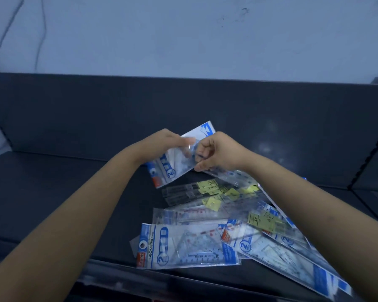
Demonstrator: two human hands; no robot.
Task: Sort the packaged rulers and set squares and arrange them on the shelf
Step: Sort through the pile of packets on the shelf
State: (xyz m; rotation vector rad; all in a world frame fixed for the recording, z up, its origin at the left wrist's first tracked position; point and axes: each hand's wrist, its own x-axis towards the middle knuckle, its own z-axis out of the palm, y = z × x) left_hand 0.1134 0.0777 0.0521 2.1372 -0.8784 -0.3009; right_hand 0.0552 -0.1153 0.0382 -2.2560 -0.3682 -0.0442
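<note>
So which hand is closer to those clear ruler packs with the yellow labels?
Right. The right hand is just behind the clear yellow-labelled ruler packs; the left hand, gripping a blue-and-white packet, sits farther back and left.

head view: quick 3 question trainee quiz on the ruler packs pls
1. True or false: the left hand and right hand both hold the far pack.
2. The rulers mid-pile carry labels of which colour? A red, B yellow, C green.
3. Fill in: the front pack on the shelf reads "____".
Key: 1 true; 2 B; 3 GEOMETRIC.
</note>
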